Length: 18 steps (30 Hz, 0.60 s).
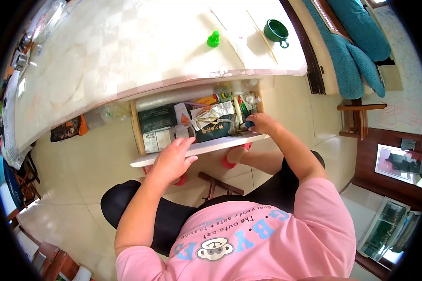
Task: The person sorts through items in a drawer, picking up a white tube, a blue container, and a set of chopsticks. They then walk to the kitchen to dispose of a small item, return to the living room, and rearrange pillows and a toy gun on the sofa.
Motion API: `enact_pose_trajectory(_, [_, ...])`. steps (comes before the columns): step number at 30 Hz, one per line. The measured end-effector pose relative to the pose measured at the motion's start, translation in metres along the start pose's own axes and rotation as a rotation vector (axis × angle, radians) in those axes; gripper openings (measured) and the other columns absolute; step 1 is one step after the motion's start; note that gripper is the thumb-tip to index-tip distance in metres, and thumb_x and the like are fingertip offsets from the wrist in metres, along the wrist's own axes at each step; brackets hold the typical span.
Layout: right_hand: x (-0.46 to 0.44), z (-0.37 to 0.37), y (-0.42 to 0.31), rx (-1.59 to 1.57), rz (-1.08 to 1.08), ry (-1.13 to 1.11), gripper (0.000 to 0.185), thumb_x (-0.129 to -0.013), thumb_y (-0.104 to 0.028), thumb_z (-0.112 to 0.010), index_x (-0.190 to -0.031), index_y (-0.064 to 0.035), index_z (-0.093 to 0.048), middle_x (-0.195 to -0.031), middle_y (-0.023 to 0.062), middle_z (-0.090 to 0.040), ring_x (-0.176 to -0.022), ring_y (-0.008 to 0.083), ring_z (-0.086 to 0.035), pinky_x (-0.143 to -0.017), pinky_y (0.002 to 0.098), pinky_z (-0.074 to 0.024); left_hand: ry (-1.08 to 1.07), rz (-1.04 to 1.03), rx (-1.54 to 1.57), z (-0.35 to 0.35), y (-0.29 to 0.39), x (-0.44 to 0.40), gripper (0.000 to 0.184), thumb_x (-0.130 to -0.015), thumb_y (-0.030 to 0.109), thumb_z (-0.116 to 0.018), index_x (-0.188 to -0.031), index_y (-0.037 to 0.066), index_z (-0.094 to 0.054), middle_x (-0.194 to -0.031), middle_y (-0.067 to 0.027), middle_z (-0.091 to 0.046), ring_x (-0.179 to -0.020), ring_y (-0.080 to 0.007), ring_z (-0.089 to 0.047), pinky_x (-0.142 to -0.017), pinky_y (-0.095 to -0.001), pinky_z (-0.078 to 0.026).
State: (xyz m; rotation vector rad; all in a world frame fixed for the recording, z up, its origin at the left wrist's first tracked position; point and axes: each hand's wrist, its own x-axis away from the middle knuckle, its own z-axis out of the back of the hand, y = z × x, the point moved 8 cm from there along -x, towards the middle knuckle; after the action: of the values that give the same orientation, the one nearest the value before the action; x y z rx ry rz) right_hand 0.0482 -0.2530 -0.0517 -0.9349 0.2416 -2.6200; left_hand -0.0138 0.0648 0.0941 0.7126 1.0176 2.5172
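Observation:
An open drawer [211, 146] full of small items juts from under the table. My left hand [171, 161] lies over the left part of its white front edge, fingers stretched out and holding nothing. At the drawer's right front corner, my right hand [261, 123] has its fingers closed round a small dark blue object [250, 124], mostly hidden by the fingers. Near it lie a pale stick-shaped item [237, 110] and a green item [243, 107]. Further left are a bundled cable [212, 117], a dark green packet [213, 131] and a dark box [157, 118].
On the table [126, 51] stand a green bottle [213, 39] and a dark green cup [275, 31], with a thin stick [262, 37] beside the cup. A wooden stool [356, 117] is at right. An orange-and-black bag [70, 129] lies under the table.

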Motion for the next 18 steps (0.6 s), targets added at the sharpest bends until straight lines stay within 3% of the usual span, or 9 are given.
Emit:
enact_pose_trajectory(3, [-0.003,-0.011,0.008,-0.03,-0.068,-0.105,0.04,-0.07,-0.021,-0.078,-0.106,-0.0091,-0.064,-0.105,0.0122,-0.065,-0.103,0.032,-0.06,-0.086,0.0403,-0.0486,-0.006,-0.004,0.0,0.001,-0.001,-0.001,0.051,-0.083,0.023,-0.067,-0.128,0.009,-0.049,-0.114,-0.0167,-0.056,-0.104,-0.0369,-0.055,-0.089,-0.0416,-0.047])
enact_pose_trajectory(5, [-0.001,-0.007,0.001,-0.036,0.055,0.035,0.035,-0.07,-0.02,-0.078,-0.1,-0.0096,-0.065,-0.098,0.012,-0.065,-0.097,0.0323,-0.061,-0.084,0.0404,-0.049,0.002,-0.017,0.0,0.0,-0.001,0.001,0.051,-0.083,0.023,-0.067,-0.128,0.009,-0.049,-0.114,-0.0167,-0.056,-0.104,-0.0369,-0.055,-0.089,-0.0416,-0.047])
enact_pose_trajectory(8, [0.002,-0.003,0.005,-0.035,-0.018,0.138,0.033,-0.066,-0.022,-0.08,-0.092,-0.0084,-0.064,-0.091,0.0123,-0.065,-0.093,0.0319,-0.062,-0.081,0.0402,-0.0495,0.013,-0.021,-0.022,0.0,-0.001,0.002,0.05,-0.083,0.023,-0.067,-0.128,0.009,-0.049,-0.115,-0.0164,-0.056,-0.104,-0.0368,-0.055,-0.088,-0.0417,-0.047])
enact_pose_trajectory(11, [0.002,-0.008,0.014,-0.15,-0.083,0.026,0.035,-0.064,-0.025,-0.082,-0.088,-0.0077,-0.063,-0.089,0.0122,-0.065,-0.092,0.0311,-0.062,-0.079,0.0396,-0.0497,0.007,-0.024,-0.037,-0.001,-0.002,0.002,0.05,-0.083,0.023,-0.067,-0.128,0.009,-0.05,-0.115,-0.0159,-0.056,-0.104,-0.0366,-0.056,-0.088,-0.0418,-0.047])
enact_pose_trajectory(18, [-0.003,-0.006,0.004,-0.14,-0.086,0.042,0.029,-0.063,-0.021,-0.078,-0.084,-0.0075,-0.062,-0.087,0.0132,-0.065,-0.09,0.0322,-0.062,-0.077,0.0409,-0.0501,0.02,-0.057,-0.069,-0.001,-0.003,0.003,0.05,-0.083,0.023,-0.067,-0.127,0.008,-0.049,-0.113,-0.0162,-0.056,-0.102,-0.0368,-0.056,-0.086,-0.0429,-0.047])
